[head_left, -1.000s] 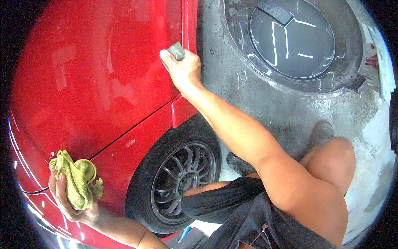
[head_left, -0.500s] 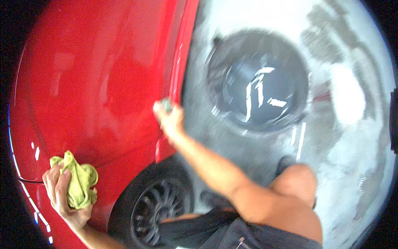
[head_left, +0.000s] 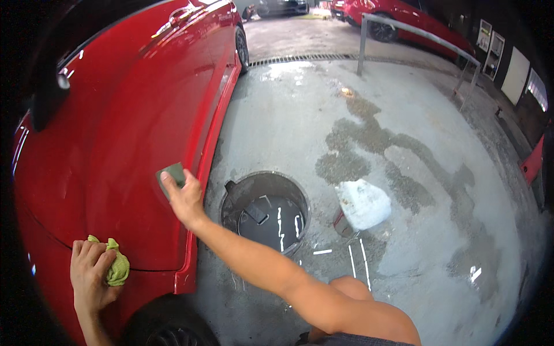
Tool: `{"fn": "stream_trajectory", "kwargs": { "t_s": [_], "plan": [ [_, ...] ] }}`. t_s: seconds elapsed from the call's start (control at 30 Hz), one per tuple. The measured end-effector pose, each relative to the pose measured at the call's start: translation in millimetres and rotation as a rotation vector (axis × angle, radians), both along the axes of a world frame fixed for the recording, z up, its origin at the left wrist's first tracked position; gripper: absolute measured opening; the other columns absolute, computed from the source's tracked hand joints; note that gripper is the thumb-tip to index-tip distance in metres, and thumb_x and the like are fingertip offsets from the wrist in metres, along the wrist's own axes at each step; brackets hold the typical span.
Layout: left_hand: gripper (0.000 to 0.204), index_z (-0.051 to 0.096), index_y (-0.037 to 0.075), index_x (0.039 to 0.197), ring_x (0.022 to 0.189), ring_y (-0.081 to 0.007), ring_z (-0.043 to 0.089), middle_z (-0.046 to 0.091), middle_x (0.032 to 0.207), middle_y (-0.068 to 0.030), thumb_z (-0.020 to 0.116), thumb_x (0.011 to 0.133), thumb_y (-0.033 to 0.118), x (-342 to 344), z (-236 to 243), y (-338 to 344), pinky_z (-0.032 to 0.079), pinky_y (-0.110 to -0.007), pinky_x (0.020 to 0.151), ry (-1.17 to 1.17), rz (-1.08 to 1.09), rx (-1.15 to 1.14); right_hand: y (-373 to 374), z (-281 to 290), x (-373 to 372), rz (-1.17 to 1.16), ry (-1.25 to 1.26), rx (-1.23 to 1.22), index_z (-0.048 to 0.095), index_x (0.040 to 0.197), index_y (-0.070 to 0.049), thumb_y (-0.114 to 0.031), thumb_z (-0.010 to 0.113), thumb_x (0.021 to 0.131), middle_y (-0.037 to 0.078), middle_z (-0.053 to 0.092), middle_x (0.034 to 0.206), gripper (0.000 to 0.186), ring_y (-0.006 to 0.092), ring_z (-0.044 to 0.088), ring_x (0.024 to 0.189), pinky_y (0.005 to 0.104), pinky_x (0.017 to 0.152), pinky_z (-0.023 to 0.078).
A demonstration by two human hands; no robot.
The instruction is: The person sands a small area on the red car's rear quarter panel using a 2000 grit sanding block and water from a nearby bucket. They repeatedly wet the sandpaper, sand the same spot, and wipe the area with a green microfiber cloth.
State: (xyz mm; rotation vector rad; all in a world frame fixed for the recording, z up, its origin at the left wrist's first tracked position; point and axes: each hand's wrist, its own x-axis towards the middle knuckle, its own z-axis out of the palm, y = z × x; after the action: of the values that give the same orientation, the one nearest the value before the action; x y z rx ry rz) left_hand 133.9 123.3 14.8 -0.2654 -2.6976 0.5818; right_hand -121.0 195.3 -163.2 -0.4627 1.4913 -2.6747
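A red car (head_left: 127, 138) fills the left side, its door and lower side panel facing me. My right hand (head_left: 188, 200) reaches across and grips a flat dark green block (head_left: 178, 170), which lies against the lower part of the door. Lower left, my left hand (head_left: 90, 274) is closed round a crumpled yellow-green cloth (head_left: 119, 265) against the panel behind the door seam. How firmly the cloth touches the paint I cannot tell.
On the grey floor stands a black bucket (head_left: 226, 203) of dark liquid. A white cloth-like bundle (head_left: 365, 205) rests on a reddish container (head_left: 343, 224). A car wheel (head_left: 173, 326) is below. Farther off are a metal rail (head_left: 415, 37), a drain grate (head_left: 306, 58) and parked cars.
The view has tilted up, bringing the rail and other cars into sight. Both hands keep hold of the cloth and the block. The block now lies farther in from the sill.
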Motion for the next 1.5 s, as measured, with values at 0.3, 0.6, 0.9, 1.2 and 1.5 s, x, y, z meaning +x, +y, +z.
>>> {"fn": "stream_trajectory", "kwargs": {
  "t_s": [0.3,0.6,0.9,1.2,1.5],
  "plan": [
    [0.063,0.074,0.014,0.111,0.097,-0.0247,0.066,0.07,0.101,-0.0027,0.092,0.052,0.026,11,-19,19,0.048,-0.043,0.087,-0.268,0.002,0.099,91,-8,-53,0.025,-0.215,-0.094,0.066,0.108,-0.013,-0.033,0.078,0.1,-0.005,0.063,0.08,0.025,0.0057,0.05,0.054,0.0265,0.048,0.042],
    [0.055,0.077,0.01,0.113,0.099,-0.0331,0.072,0.074,0.106,-0.0095,0.088,0.06,0.016,42,-149,31,0.056,-0.044,0.088,-0.199,0.191,0.776,80,-12,-47,0.121,-0.164,-0.061,0.066,0.111,-0.012,-0.033,0.08,0.098,-0.004,0.062,0.084,0.029,0.0078,0.053,0.064,0.028,0.052,0.043],
    [0.055,0.072,0.011,0.126,0.113,-0.0343,0.071,0.074,0.119,-0.0117,0.083,0.075,0.028,55,-211,4,0.056,-0.045,0.097,-0.304,0.338,0.957,85,-8,-58,0.183,-0.212,-0.074,0.067,0.115,-0.013,-0.031,0.076,0.101,-0.005,0.065,0.09,0.025,0.0081,0.057,0.066,0.0267,0.053,0.043],
    [0.057,0.073,0.009,0.126,0.113,-0.0345,0.071,0.074,0.119,-0.0149,0.087,0.073,0.025,57,-217,7,0.056,-0.044,0.099,-0.386,0.382,0.929,81,-20,-75,0.109,-0.193,-0.027,0.069,0.112,-0.015,-0.027,0.083,0.093,-0.007,0.062,0.088,0.027,0.0068,0.052,0.065,0.0259,0.053,0.04],
    [0.051,0.074,0.008,0.12,0.106,-0.0369,0.071,0.072,0.111,-0.0138,0.084,0.072,0.022,50,-244,5,0.056,-0.046,0.093,-0.478,0.434,0.897,82,20,-82,0.107,-0.148,-0.293,0.065,0.1,-0.014,-0.02,0.084,0.092,-0.004,0.061,0.084,0.022,0.0093,0.055,0.065,0.0273,0.055,0.046]
  ]
}}
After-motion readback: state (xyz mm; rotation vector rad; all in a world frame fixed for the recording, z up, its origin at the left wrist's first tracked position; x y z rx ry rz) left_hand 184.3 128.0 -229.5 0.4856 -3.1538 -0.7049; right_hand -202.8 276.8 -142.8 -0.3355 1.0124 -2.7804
